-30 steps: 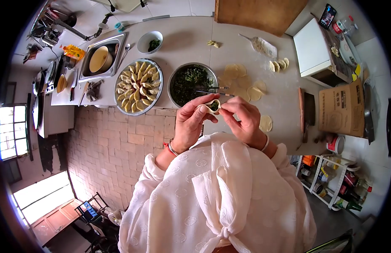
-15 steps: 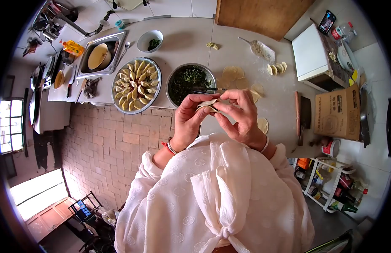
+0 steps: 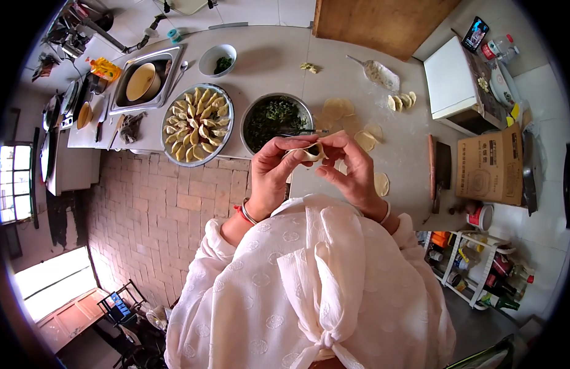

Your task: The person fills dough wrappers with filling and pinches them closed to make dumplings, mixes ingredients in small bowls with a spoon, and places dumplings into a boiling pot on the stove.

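Fingers on both hands are pinching a half-closed dumpling (image 3: 309, 154): the thumb and curled fingers of the left hand (image 3: 271, 172) press one end together, while the thumb and forefinger of the right hand (image 3: 349, 166) are at the other, where a dark gap shows between the edges of the dough. The dumpling is held up at the near side of the pale worktop (image 3: 263, 67), between the person's body and the metal bowl. Farther left, a metal sink (image 3: 118, 101) is set into the worktop, and a cardboard box (image 3: 491, 163) stands at the far right. A round tray (image 3: 230, 114) carries rings of folded dumplings (image 3: 196, 123). Just right of it, the metal bowl (image 3: 311, 111) holds chopped green filling (image 3: 274, 117), with thin utensils (image 3: 322, 130) leaning over its rim. Beyond the tray is a smaller white bowl (image 3: 204, 60) with some greens in it. To the right, a rolling pin (image 3: 431, 166) lies beside a dark blade (image 3: 443, 165). A scoop (image 3: 380, 74) rests near a short row of folded pieces (image 3: 402, 101). Flat round wrappers (image 3: 338, 107) lie right of the metal bowl, some overlapping, and a little pale crumbly lump (image 3: 309, 67) sits beyond them.
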The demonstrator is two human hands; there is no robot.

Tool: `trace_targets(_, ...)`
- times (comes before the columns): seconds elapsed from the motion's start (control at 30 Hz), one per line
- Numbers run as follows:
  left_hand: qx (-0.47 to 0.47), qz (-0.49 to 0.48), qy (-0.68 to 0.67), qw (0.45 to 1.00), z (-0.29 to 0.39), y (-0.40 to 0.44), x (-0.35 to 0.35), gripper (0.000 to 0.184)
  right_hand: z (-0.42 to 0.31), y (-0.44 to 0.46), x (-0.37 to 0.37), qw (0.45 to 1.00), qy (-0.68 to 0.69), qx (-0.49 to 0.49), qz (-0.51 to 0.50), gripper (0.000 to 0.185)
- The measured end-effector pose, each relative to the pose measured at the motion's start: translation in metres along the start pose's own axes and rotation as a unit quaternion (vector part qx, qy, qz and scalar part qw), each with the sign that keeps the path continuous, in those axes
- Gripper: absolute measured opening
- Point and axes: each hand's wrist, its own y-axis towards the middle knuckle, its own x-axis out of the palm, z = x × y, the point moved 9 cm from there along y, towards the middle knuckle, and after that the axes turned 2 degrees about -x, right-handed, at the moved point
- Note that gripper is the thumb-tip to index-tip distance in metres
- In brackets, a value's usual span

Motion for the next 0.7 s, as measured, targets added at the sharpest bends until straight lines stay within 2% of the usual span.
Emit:
trace_targets(0.1, -0.012, -0.001, 0.015, 1.000, -0.003, 0.001, 0.003, 0.014, 0.001, -0.002, -0.002, 0.998, 0.022, -0.004, 0.064, 0.015)
trace_targets(0.2, -0.020, -0.002, 0.001, 1.000, -0.003, 0.001, 0.006, 0.014, -0.006, -0.002, -0.004, 0.992, -0.060, -0.092, 0.067, 0.007)
trace_targets(0.3, -0.030, 0.009, -0.013, 0.999, -0.004, 0.001, 0.007, 0.011, -0.024, -0.004, -0.005, 0.980, -0.115, -0.139, 0.089, 0.005)
trace_targets(0.4, -0.051, 0.021, -0.051, 0.997, -0.005, 0.000, 0.005, 0.008, -0.028, -0.004, -0.002, 0.975, -0.160, -0.137, 0.074, 0.004)
trace_targets(0.5, -0.028, 0.002, -0.028, 0.999, -0.002, 0.001, 0.006, 0.008, -0.023, 0.000, -0.001, 0.995, -0.061, -0.026, 0.072, 0.004)
trace_targets(0.6, -0.030, -0.020, -0.009, 0.999, -0.004, 0.004, 0.008, 0.008, 0.005, -0.001, -0.001, 0.998, 0.003, 0.035, 0.050, 0.006)
trace_targets(0.7, -0.023, -0.039, 0.033, 0.998, -0.001, 0.008, 0.012, 0.015, 0.004, 0.002, 0.001, 0.997, 0.027, -0.005, 0.072, 0.006)
